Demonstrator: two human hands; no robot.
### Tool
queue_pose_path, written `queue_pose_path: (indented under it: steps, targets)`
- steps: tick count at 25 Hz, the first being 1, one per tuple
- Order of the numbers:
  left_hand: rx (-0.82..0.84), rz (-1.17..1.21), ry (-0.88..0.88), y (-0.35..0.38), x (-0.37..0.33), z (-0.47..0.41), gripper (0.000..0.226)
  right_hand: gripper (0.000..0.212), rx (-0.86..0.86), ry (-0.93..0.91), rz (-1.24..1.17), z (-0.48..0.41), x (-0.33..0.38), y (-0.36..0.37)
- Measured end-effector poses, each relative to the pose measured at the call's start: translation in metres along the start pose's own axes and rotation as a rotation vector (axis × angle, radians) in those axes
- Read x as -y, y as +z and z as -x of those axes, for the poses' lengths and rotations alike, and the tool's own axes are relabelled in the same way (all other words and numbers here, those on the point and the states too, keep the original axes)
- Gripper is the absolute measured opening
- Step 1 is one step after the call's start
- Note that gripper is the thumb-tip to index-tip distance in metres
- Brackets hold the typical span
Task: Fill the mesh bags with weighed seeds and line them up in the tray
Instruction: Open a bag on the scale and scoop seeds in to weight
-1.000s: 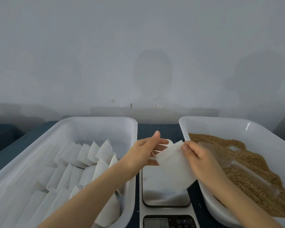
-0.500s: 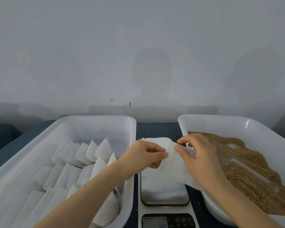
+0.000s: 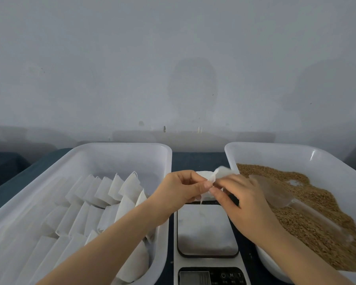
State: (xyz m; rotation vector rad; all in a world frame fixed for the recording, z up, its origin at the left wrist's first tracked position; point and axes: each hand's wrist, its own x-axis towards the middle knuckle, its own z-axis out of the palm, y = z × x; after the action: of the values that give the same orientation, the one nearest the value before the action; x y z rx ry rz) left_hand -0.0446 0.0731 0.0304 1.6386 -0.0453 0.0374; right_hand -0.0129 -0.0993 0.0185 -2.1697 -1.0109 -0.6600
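A small white mesh bag (image 3: 218, 174) is bunched up above the far end of the kitchen scale (image 3: 207, 229). My left hand (image 3: 183, 189) and my right hand (image 3: 243, 199) both pinch it at its near edge, fingertips almost touching. A stack of white bags (image 3: 202, 173) lies behind the hands, mostly hidden. The white tray (image 3: 119, 149) on the left holds rows of filled bags (image 3: 103, 202). The white tray (image 3: 275, 151) on the right holds brown seeds (image 3: 308, 206) with a clear plastic scoop (image 3: 280, 194) lying on them.
The scale's display and buttons (image 3: 212, 275) sit at the bottom edge. Dark blue table surface (image 3: 195, 159) shows between the trays. A grey wall (image 3: 173, 68) rises close behind the table.
The bag, held flat and spread over the scale a second ago, is now gathered into a bunch. Both hands have moved closer together and slightly away from me.
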Motion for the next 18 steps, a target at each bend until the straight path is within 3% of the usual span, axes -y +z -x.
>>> queue_pose_path:
  steps: [3, 10, 13, 17, 18]
  targets:
    - [0.056, -0.005, 0.025, 0.0023, -0.0008, 0.0002, 0.007, 0.017, 0.065, -0.026, -0.083, -0.0004, 0.0035, 0.0000]
    - [0.031, -0.041, -0.017, 0.0035, -0.0002, -0.0013, 0.008, 0.025, 0.099, -0.003, -0.080, -0.0005, -0.0017, 0.0017]
    - [0.014, -0.052, -0.031, 0.0023, 0.0000, -0.0016, 0.012, 0.024, 0.076, 0.002, -0.064, -0.0004, -0.0021, 0.0016]
    - [-0.024, -0.126, -0.045, 0.0028, 0.0026, -0.0035, 0.019, 0.008, -0.050, 0.086, -0.028, 0.0024, -0.0045, 0.0003]
    - [-0.023, -0.142, -0.049, 0.0031, 0.0028, -0.0032, 0.019, 0.016, -0.092, 0.150, -0.066, 0.0020, -0.0040, -0.0013]
